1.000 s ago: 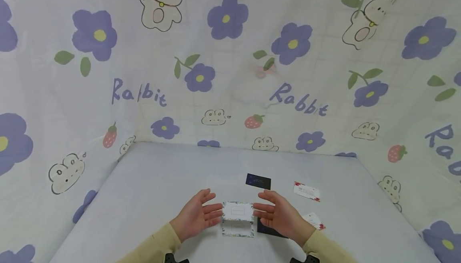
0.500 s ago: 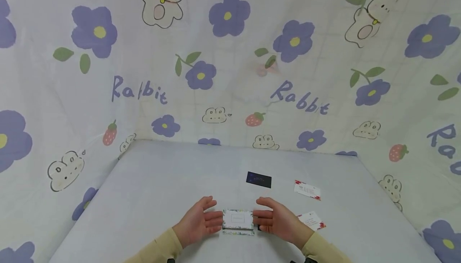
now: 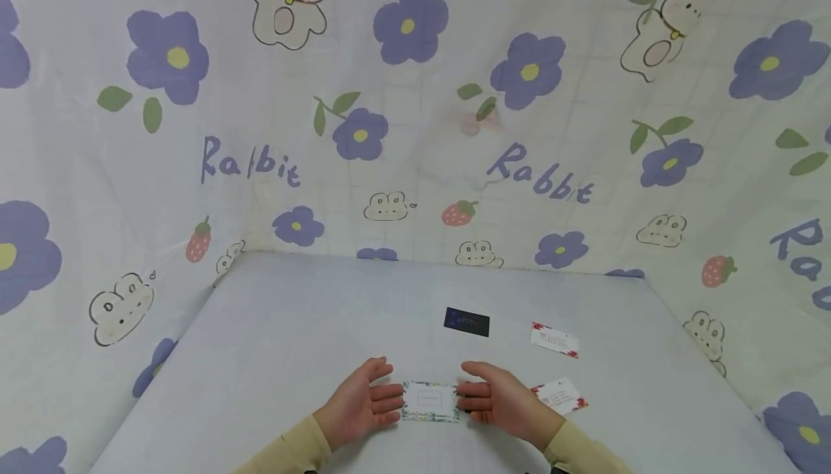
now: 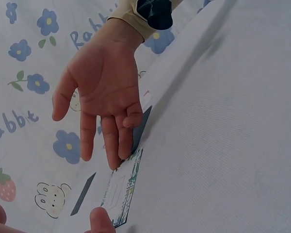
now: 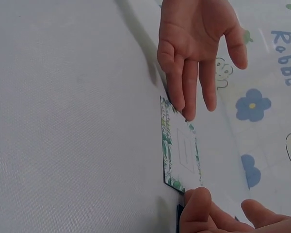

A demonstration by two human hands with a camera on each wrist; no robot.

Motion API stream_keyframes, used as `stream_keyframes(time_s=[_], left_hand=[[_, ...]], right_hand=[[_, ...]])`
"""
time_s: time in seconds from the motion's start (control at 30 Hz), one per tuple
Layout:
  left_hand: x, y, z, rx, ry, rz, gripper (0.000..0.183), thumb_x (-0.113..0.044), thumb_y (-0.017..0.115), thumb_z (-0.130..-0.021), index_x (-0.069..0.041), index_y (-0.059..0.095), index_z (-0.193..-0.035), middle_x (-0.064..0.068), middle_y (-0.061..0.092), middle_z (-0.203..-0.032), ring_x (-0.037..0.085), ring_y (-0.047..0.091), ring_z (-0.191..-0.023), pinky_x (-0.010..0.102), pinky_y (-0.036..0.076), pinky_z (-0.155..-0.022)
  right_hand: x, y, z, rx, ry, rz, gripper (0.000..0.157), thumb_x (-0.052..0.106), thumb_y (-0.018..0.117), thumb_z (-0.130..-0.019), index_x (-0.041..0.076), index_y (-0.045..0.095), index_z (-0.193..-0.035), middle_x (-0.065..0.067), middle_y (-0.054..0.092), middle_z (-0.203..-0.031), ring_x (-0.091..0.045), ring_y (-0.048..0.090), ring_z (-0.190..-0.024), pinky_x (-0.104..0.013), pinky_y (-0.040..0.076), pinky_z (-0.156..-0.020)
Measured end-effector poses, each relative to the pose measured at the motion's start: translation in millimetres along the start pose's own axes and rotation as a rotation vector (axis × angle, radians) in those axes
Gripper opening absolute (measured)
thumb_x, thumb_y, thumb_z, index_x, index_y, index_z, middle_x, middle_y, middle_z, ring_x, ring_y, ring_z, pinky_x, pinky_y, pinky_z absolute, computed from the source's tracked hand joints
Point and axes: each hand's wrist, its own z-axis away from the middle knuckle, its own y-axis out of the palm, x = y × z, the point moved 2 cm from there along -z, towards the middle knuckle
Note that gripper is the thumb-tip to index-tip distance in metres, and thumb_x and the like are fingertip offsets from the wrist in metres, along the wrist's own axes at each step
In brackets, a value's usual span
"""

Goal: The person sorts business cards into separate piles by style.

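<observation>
A white card with a leafy border [image 3: 431, 401] lies between my hands, its face up; in the right wrist view a second leafy edge shows along its near side. My left hand [image 3: 360, 403] has its straight fingertips at the card's left short end, thumb raised. At the opposite end, the straight fingertips of my right hand [image 3: 503, 402] meet the card, thumb also apart. Mostly hidden beneath the right hand is a dark card [image 4: 142, 128]. The left wrist view shows the right palm facing the card.
Farther back on the pale table [image 3: 311, 315] lies another dark card [image 3: 467, 322]. Two white cards with red corners, one at the back right [image 3: 555, 340] and one beside the right hand [image 3: 561, 396], lie flat. A flower-and-rabbit print curtain [image 3: 415, 99] surrounds the table.
Both hands have come down toward me with the upper leafy card. It now covers the matching card below, which earlier showed in front of it.
</observation>
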Motion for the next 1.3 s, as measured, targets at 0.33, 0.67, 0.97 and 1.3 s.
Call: stream_keyframes(time_s=[0.33,0.67,0.97,1.3], left_hand=[[1.3,1.1,0.4,-0.003,-0.003,-0.009,0.078,-0.049,0.035,-0.101,0.007,0.014,-0.151,0.04,0.029,-0.148,0.05,0.036,-0.136,0.049,0.045,-0.103],[-4.4,-8.4,6.6,0.013,0.04,0.044,0.08,-0.049,0.041,-0.099,0.004,0.013,-0.152,0.037,0.025,-0.152,0.05,0.03,-0.14,0.053,0.039,-0.109],[-28.4,-33.9,22.3,-0.018,0.126,0.116,0.071,-0.043,0.034,-0.103,-0.001,0.01,-0.155,0.033,0.021,-0.156,0.047,0.026,-0.144,0.048,0.037,-0.112],[-26.6,-34.9,24.3,-0.033,0.095,0.124,0.072,-0.045,0.033,-0.103,-0.002,0.011,-0.155,0.032,0.021,-0.156,0.047,0.026,-0.144,0.049,0.035,-0.114]], right_hand=[[-3,-1.3,-1,-0.008,-0.019,0.028,0.071,0.045,0.047,-0.099,-0.001,0.027,-0.149,-0.027,0.052,-0.139,-0.022,0.065,-0.102,-0.031,0.052,-0.08],[3,-18.6,11,-0.083,-0.12,0.099,0.068,0.045,0.045,-0.1,-0.002,0.031,-0.147,-0.024,0.054,-0.138,-0.021,0.065,-0.104,-0.032,0.053,-0.083],[15,-68.4,39,-0.179,-0.156,0.085,0.065,0.049,0.043,-0.101,0.002,0.033,-0.145,-0.001,0.068,-0.112,-0.018,0.066,-0.101,-0.03,0.052,-0.084],[9,-90.2,51,-0.192,-0.141,0.036,0.067,0.048,0.04,-0.102,0.003,0.027,-0.149,0.004,0.069,-0.11,-0.015,0.066,-0.101,-0.026,0.051,-0.081]])
